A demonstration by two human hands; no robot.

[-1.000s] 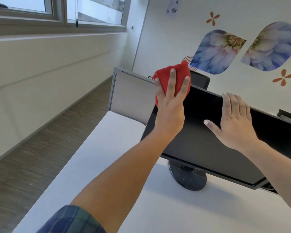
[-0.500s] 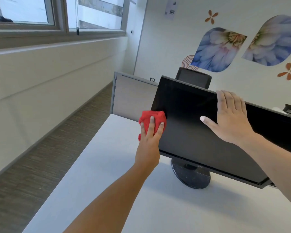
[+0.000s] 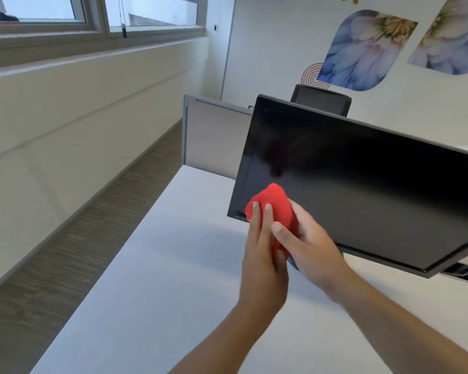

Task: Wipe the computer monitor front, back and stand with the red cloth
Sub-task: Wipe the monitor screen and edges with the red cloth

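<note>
Twofold grip: with left hand (image 3: 262, 255) and right hand (image 3: 312, 247) both curled round red cloth (image 3: 275, 202), refold cleanly, then stroke monitor (image 3: 362, 184) lightly.

no readable text, monitor (image 3: 362, 179) bezel marking too blurred

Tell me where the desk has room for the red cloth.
Bare desk lies left of the monitor, out to the desk's left edge and back to the partition. Crowded below the monitor: left hand and right hand hold the red cloth.
</note>
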